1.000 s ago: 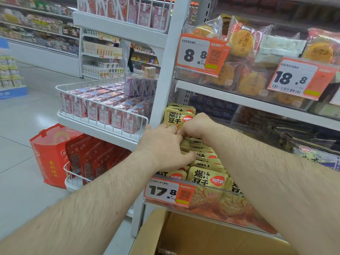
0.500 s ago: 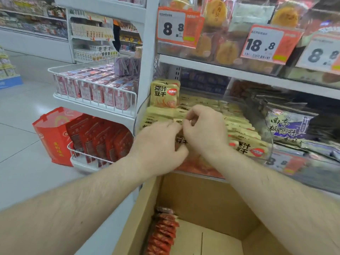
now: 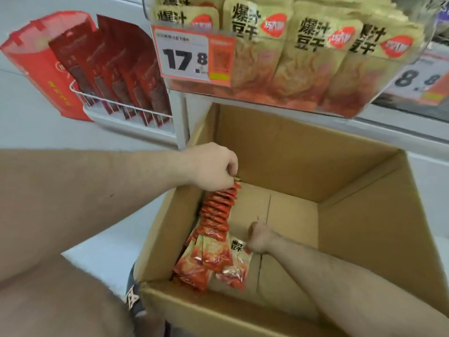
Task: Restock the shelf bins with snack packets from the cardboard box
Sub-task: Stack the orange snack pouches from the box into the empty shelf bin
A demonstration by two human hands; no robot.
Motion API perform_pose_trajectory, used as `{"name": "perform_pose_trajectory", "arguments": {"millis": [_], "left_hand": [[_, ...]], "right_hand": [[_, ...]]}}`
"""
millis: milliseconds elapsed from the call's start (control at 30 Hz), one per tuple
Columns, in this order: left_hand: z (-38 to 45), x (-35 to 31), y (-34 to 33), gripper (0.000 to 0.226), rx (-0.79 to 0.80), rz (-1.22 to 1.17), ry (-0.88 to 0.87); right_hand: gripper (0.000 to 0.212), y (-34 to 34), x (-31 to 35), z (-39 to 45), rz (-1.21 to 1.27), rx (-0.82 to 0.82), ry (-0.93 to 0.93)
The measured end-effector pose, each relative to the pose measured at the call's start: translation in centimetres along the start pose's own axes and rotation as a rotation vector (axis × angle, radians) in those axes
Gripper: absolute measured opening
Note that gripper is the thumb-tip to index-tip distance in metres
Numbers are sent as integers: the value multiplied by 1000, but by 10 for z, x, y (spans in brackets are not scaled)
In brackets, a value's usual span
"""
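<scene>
An open cardboard box (image 3: 364,215) stands on the floor below the shelf. A row of orange-red snack packets (image 3: 216,229) leans against its left inner wall. My left hand (image 3: 213,167) is at the box's upper left rim, fingers closed on the far end of that packet row. My right hand (image 3: 260,237) is deep in the box, pressed against the near packets, and its fingers are hidden. Above, a clear shelf bin (image 3: 379,93) holds yellow packets (image 3: 308,57) of the same snack, standing upright.
An orange price tag (image 3: 194,54) reading 17.8 hangs on the bin front. To the left, a white wire basket (image 3: 126,110) holds dark red pouches, with a red gift bag (image 3: 46,69) beside it on the pale floor. My knee fills the lower left.
Both hands left the yellow packets in the shelf bin and went down into the cardboard box. My view tilted downward onto the box.
</scene>
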State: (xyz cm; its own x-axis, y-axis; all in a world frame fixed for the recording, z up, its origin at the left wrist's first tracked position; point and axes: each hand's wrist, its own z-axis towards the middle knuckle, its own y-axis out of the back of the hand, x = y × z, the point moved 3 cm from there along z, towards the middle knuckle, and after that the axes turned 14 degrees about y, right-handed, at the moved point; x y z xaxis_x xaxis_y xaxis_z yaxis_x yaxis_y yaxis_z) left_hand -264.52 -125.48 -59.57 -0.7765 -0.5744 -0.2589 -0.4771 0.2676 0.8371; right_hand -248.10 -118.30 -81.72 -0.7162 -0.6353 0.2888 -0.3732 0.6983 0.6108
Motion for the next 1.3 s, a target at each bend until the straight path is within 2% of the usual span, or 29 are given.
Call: {"name": "perform_pose_trajectory", "arguments": {"millis": [133,200,367,433,533,600,700,733,800,867,900,967,1067,1100,1167,1300], "left_hand": [[4,-1,-9,23,24,-43,-3],[5,1,-14,23,55,-43,0],[5,2,-14,24,81,-59,-1],[5,0,-12,24,77,-89,12],[6,-2,-14,32,103,-53,23],[7,-2,-18,53,158,23,33],[5,-6,-22,84,216,-10,70],[4,-7,-21,87,205,-35,86],[3,-6,-17,76,129,-28,113],[2,-1,-9,63,47,-14,140],[2,1,-5,61,20,-21,150],[3,6,-1,61,-7,-40,156],[4,9,-3,65,0,-50,155],[5,9,-5,65,13,-48,156],[7,9,-8,65,33,-47,150],[10,11,-9,65,40,-70,148]], "right_hand": [[81,-39,-25,34,-10,13,-63],[80,-45,-22,33,40,-27,-64],[36,-44,-27,35,272,31,-15],[18,-14,-32,20,308,19,20],[11,43,-41,-13,262,-45,58],[13,72,-35,-34,438,-89,145],[18,96,5,-59,959,-46,385],[19,101,21,-64,1089,-8,468],[15,105,48,-69,1231,89,574],[20,97,56,-60,1301,175,572],[24,87,54,-51,1318,202,507],[25,61,45,-29,1176,153,280],[6,19,35,-2,604,38,-22],[17,6,35,4,532,53,-76],[31,-14,40,14,546,96,-114],[28,-31,44,28,533,128,-141]]}}
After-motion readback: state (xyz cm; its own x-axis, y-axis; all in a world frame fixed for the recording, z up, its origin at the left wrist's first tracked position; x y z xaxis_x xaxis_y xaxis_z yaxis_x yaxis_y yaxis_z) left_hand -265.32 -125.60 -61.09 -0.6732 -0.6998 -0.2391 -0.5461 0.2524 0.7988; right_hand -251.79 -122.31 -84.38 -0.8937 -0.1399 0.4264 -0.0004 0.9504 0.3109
